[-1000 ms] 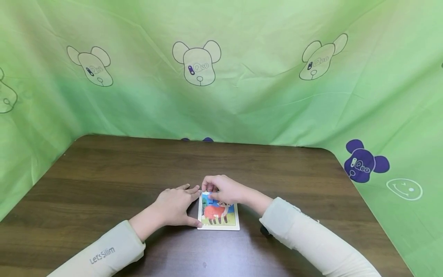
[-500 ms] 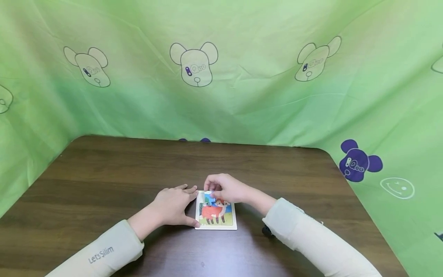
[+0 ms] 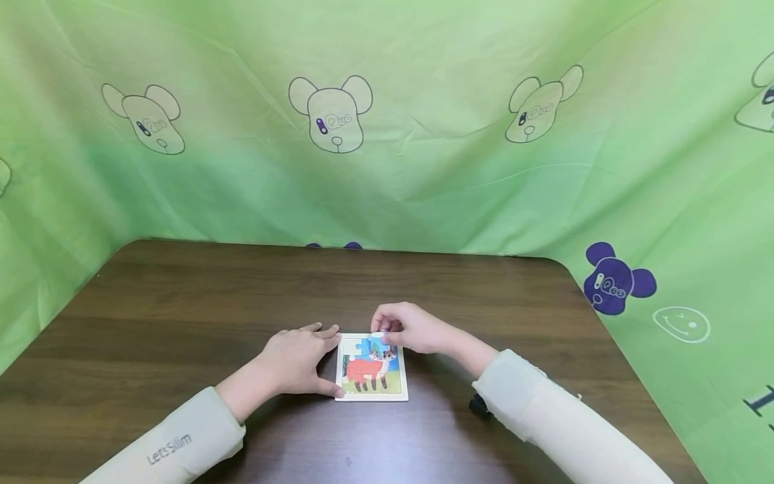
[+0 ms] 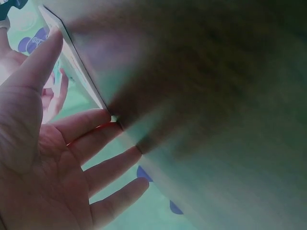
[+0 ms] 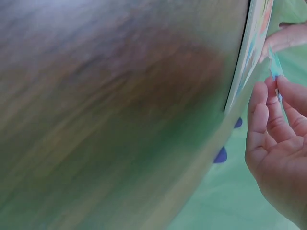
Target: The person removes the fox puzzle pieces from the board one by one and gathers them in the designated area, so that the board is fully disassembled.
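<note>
A small framed jigsaw puzzle (image 3: 371, 397) with an orange fox picture lies on the table in the head view. My left hand (image 3: 296, 361) spreads along its left side, thumb at the near-left corner and fingertips by the far-left corner. Between thumb and fingers, my right hand (image 3: 414, 328) pinches a blue puzzle piece (image 5: 275, 67), which appears tilted off the board in the right wrist view. From the head, that piece overlaps the area above the fox's head. A pale patch shows at the puzzle's far-left part. The left palm (image 4: 43, 177) and straight fingers show in the left wrist view.
The brown wooden table (image 3: 242, 282) extends all around the puzzle. A green cloth (image 3: 423, 188) printed with bear heads hangs behind and at both sides. Something small and black (image 3: 479, 405) shows beneath the right sleeve.
My right hand has moved right along the puzzle's far edge with the blue piece, uncovering the far-left part. My left hand stays at the frame. The head view has shifted slightly.
</note>
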`<state>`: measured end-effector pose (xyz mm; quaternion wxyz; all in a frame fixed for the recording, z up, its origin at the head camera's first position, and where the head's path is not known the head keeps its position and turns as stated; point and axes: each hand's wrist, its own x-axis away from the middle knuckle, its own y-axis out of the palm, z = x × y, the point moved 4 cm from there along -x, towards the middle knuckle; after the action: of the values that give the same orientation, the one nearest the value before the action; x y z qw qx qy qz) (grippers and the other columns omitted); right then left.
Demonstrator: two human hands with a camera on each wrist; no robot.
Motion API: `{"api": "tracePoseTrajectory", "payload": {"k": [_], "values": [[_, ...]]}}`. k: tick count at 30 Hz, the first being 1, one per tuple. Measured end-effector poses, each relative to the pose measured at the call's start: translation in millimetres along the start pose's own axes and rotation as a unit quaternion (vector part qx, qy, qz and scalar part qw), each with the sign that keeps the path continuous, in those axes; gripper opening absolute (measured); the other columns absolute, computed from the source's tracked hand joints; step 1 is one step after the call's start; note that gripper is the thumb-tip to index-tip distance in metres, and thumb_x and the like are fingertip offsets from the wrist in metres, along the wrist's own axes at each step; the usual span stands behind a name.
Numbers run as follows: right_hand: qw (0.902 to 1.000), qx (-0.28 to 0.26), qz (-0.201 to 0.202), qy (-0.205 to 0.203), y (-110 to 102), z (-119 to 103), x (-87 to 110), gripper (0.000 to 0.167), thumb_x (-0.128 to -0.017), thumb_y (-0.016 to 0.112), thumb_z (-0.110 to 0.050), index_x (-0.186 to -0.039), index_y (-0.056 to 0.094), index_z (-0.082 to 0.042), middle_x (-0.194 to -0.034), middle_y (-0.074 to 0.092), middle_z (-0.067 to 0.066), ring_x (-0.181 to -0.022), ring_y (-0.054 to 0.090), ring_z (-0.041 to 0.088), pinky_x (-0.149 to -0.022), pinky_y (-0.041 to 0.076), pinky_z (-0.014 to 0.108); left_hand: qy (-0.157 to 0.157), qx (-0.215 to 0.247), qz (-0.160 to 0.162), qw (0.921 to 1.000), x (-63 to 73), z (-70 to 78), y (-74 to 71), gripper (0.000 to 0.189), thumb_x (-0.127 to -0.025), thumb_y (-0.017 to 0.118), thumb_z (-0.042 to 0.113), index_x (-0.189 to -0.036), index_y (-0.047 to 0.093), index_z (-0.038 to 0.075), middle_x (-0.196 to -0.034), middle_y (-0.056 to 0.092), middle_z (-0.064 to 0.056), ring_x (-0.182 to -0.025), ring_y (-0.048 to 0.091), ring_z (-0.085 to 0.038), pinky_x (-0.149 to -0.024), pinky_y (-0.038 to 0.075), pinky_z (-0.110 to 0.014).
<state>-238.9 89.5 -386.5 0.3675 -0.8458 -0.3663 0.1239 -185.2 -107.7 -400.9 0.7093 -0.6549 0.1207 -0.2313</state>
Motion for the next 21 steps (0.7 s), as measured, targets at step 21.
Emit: {"api": "tracePoseTrajectory", "payload": {"k": [21], "values": [[0.9995,-0.014,0.024,0.015,-30,39,27.9,0.009,-0.091,0.064,0.004,-0.097,0.064,-0.003,-0.082,0.063,0.004,-0.079,0.056,0.011,-0.076,0.048,0.024,0.003,-0.002,0.001,1.0000,1.1,-0.3,0.9,0.093,-0.070,0.075,0.070,-0.143,0.055,0.016,-0.152,0.050,-0.002,-0.141,0.047,-0.029,-0.094,0.050,-0.057]]}}
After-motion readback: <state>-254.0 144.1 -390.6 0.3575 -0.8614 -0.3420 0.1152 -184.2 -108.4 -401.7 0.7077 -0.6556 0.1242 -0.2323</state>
